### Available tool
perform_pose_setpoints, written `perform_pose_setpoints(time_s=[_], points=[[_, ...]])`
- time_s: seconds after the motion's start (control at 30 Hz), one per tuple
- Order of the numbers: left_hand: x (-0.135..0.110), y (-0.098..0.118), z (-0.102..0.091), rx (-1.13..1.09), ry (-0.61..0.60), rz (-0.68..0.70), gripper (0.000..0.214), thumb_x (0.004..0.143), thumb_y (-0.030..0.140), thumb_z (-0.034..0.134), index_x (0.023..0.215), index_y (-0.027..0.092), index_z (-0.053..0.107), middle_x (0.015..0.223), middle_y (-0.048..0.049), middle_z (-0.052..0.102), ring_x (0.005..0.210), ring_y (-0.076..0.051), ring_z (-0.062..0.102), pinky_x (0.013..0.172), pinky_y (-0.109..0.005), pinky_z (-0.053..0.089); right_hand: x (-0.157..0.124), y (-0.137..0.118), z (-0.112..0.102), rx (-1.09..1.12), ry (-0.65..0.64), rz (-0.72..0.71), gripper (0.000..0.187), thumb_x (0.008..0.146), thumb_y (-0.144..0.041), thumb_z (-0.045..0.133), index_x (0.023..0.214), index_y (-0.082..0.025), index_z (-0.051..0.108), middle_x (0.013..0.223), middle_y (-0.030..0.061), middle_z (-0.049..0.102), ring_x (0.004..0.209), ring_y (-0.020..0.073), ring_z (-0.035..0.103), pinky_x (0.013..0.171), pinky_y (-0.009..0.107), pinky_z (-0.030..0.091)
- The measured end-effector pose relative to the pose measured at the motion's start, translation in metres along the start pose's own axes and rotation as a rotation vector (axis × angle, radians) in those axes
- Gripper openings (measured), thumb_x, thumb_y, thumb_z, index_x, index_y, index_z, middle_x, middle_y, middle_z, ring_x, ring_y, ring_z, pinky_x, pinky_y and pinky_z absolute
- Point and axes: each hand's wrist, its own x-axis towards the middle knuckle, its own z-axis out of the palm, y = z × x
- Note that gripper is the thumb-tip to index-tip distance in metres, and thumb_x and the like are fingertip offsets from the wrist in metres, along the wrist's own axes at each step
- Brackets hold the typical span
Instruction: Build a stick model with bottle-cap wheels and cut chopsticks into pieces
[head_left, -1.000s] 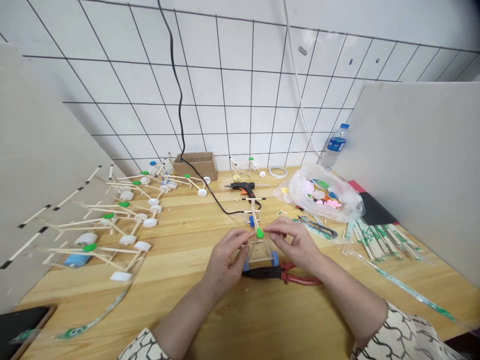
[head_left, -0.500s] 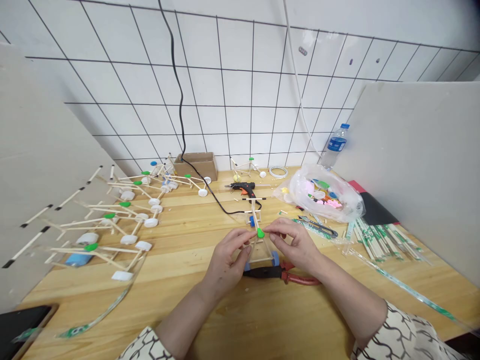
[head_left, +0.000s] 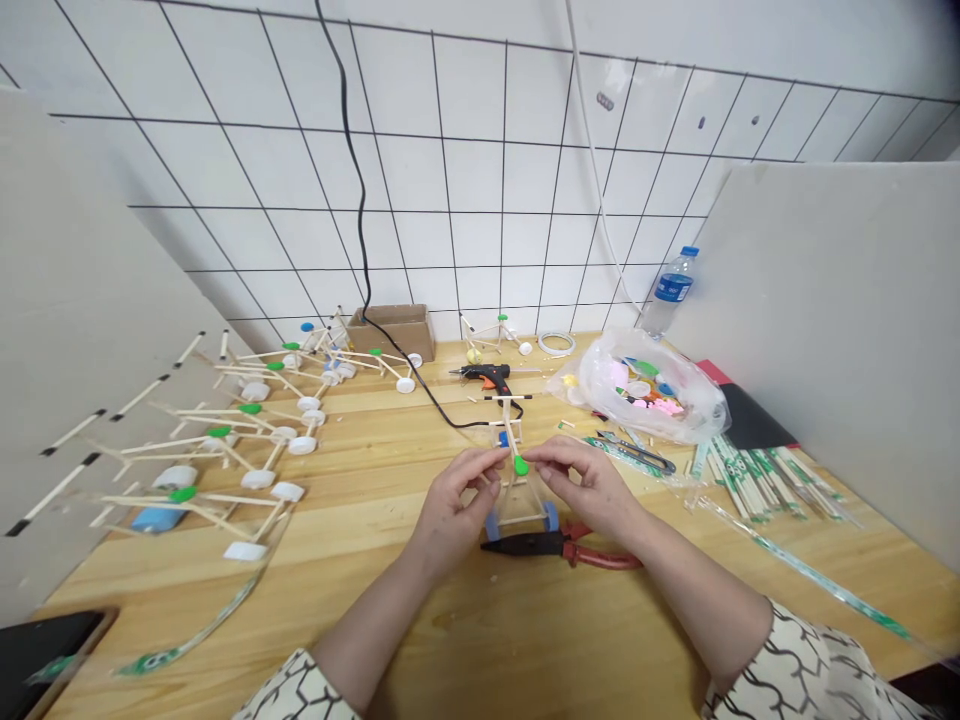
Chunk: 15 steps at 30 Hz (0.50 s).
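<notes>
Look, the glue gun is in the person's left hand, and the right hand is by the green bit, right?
Not quite: the head view shows the glue gun lying on the wooden table, not in the left hand. The right hand is by the green bit, as you said.

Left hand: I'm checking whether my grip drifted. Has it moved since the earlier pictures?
Yes: the left hand has shifted slightly up the view, away from the person, judged against the cardboard box at the back of the table.
</notes>
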Motion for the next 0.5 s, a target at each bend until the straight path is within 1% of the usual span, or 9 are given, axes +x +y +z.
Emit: perform_pose_setpoints(time_s=[0.1,0.27,0.5], points=[[0.0026,-0.0005,0.0005,-0.040,-0.022,-0.032,0.029,0.079,0.014,0.052,0.104,0.016,0.064,0.093,-0.0091,0.062,0.081,-0.016,0.058,0.069,-0.027,0.049,0.0002,-0.0001,0.0000,0.008,-0.002,-0.004,0.020,0.081,-0.017,0.049,0.090,-0.019,0.068,0.073,0.0037,0.060,0.065,0.0131,0.053,0.060,0.026,0.043],[0.0047,-0.0032,0.0017,-0.091,-0.045,-0.060,0.028,0.077,0.015,0.053,0.102,0.017,0.065,0.093,-0.0087,0.062,0.081,-0.016,0.058,0.070,-0.027,0.049,0.0003,0.0000,-0.0003,0.011,0.000,-0.015,0.020,0.081,-0.018,0.050,0.090,-0.020,0.068,0.071,0.0029,0.059,0.064,0.0129,0.053,0.059,0.026,0.043],[0.0051,-0.0020,0.0012,-0.108,-0.037,-0.086,0.027,0.077,0.016,0.055,0.101,0.017,0.066,0.095,-0.0089,0.063,0.080,-0.016,0.059,0.070,-0.027,0.049,-0.0002,-0.0003,-0.0002,-0.008,0.008,-0.030,0.019,0.080,-0.016,0.050,0.089,-0.020,0.067,0.070,0.0024,0.059,0.063,0.0126,0.052,0.059,0.026,0.043]])
